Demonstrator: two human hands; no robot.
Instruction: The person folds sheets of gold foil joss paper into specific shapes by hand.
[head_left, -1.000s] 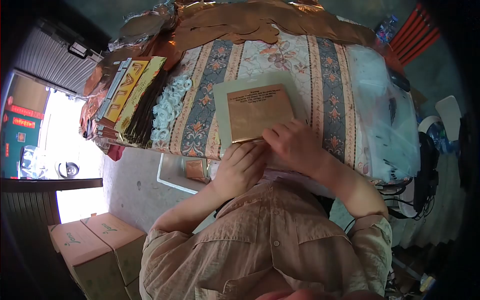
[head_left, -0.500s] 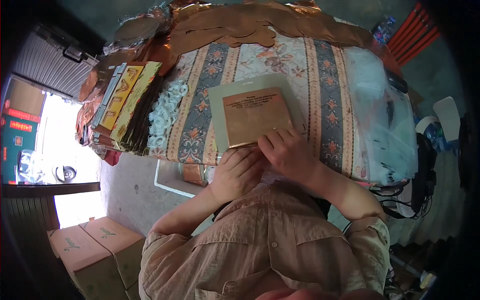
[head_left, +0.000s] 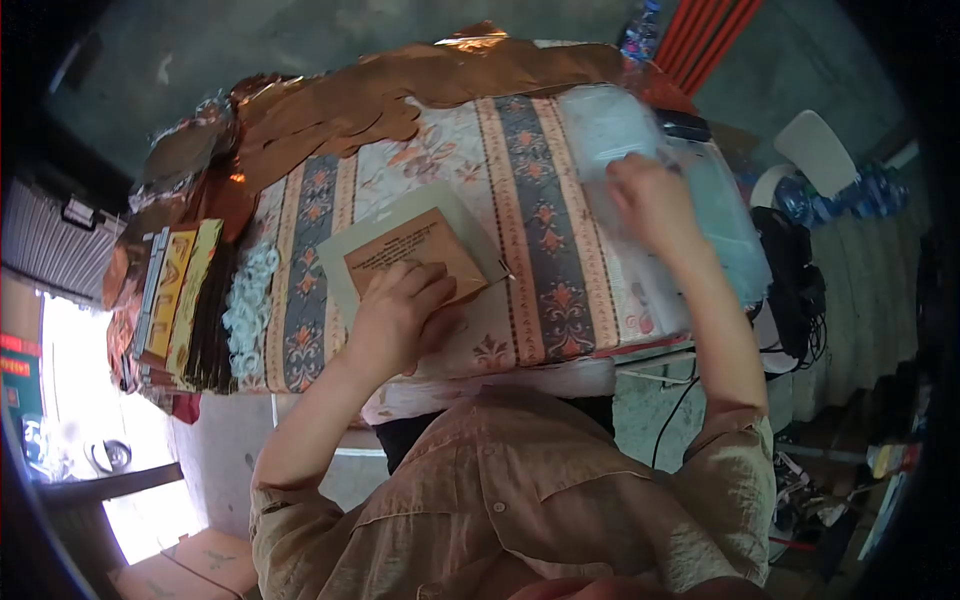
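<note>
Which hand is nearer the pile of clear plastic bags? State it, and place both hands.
Right. The right hand lies on the clear plastic bags; the left hand rests apart on the copper packet.

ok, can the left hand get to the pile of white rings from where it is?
Probably yes. The left hand rests on the copper packet, and the white rings lie uncovered just to its left, with only bare striped tablecloth between them. Nothing looks to be in the way.
</note>
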